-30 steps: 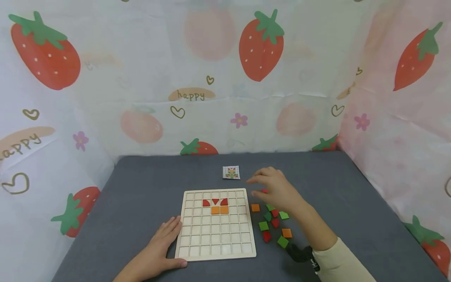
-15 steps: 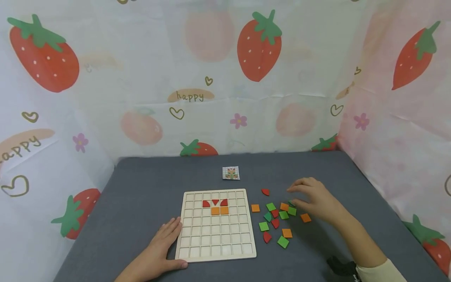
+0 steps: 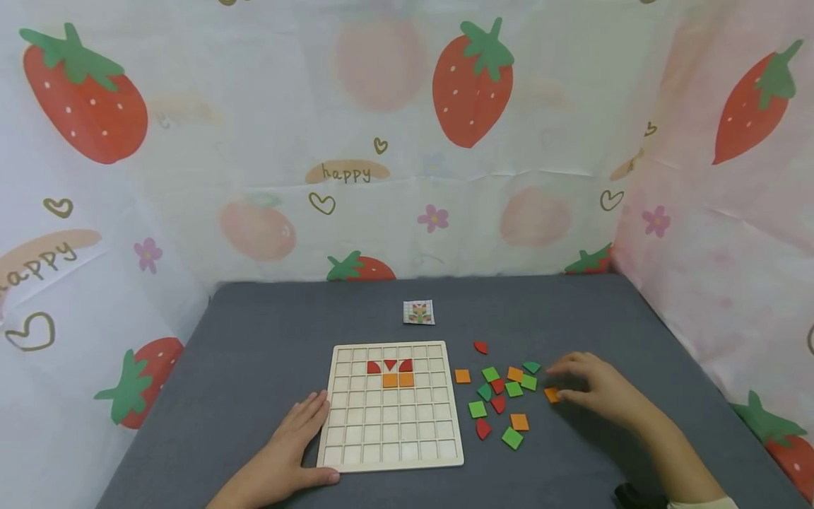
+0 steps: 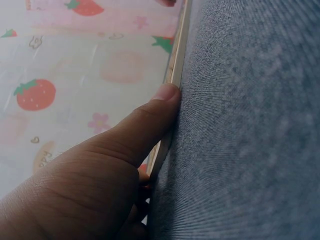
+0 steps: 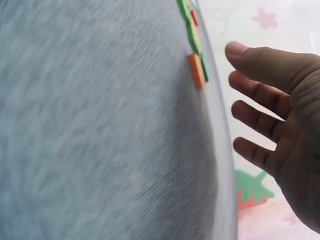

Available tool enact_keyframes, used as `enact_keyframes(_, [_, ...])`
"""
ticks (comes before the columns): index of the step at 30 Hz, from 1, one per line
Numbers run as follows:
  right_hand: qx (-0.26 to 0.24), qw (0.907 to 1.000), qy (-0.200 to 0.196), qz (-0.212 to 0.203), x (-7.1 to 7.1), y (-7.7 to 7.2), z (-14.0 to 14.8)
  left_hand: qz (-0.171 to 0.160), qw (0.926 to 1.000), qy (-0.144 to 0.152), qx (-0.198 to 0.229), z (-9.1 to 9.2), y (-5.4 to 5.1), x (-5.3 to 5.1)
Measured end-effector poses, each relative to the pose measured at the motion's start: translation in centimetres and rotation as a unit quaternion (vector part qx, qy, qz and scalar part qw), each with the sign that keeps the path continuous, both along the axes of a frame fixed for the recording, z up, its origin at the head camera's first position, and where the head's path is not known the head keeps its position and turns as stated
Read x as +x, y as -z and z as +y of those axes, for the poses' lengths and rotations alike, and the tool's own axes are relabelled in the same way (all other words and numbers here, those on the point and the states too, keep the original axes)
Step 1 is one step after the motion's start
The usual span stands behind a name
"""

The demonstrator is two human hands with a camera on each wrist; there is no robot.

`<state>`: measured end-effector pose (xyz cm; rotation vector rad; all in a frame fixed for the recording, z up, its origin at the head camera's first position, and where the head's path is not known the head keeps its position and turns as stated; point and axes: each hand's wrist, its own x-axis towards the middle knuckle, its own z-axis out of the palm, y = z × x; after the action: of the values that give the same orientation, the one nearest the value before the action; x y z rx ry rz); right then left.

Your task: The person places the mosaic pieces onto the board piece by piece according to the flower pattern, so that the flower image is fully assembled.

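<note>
A pale wooden grid board (image 3: 389,424) lies on the grey cloth. Red tiles (image 3: 405,365) and two orange squares (image 3: 390,380) sit in its upper cells. My left hand (image 3: 280,452) rests at the board's lower left corner, fingers stretched along the left side, thumb at the near edge. In the left wrist view that thumb (image 4: 145,120) touches the board's edge (image 4: 172,75). To the right, my right hand (image 3: 600,389) hovers at an orange square tile (image 3: 551,395), partly covering it in the head view. The right wrist view shows its fingers spread, apart from the tile (image 5: 196,71).
Loose tiles lie right of the board: green squares (image 3: 512,438), an orange square (image 3: 519,422), red pieces (image 3: 483,429) and dark green ones (image 3: 531,367). A small pattern card (image 3: 418,312) lies beyond the board. Strawberry-printed curtains (image 3: 381,127) enclose the table.
My right hand has moved right and lower, from beside the board's upper right corner, across the loose tiles, to the outermost orange tile. My left hand has stayed in place.
</note>
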<state>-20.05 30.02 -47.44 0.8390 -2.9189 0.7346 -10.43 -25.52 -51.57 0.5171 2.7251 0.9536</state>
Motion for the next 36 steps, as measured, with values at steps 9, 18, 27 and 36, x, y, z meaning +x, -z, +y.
enact_keyframes(9, [-0.028,0.9966,-0.001,-0.078,-0.1,1.6,1.1,0.015,0.9999,0.001,0.001,-0.2,0.1,0.1])
enact_keyframes(18, [-0.025,0.9963,-0.015,-0.081,-0.2,1.5,1.1,0.006,1.0000,0.003,-0.001,-0.2,0.4,-0.2])
enact_keyframes(27, [-0.031,0.9964,-0.009,-0.078,0.0,1.6,0.8,0.018,0.9998,0.003,-0.001,-0.1,0.5,-0.1])
enact_keyframes(36, [-0.027,0.9980,-0.006,-0.056,0.0,1.8,0.7,0.010,1.0000,0.001,0.001,-0.1,0.2,-0.1])
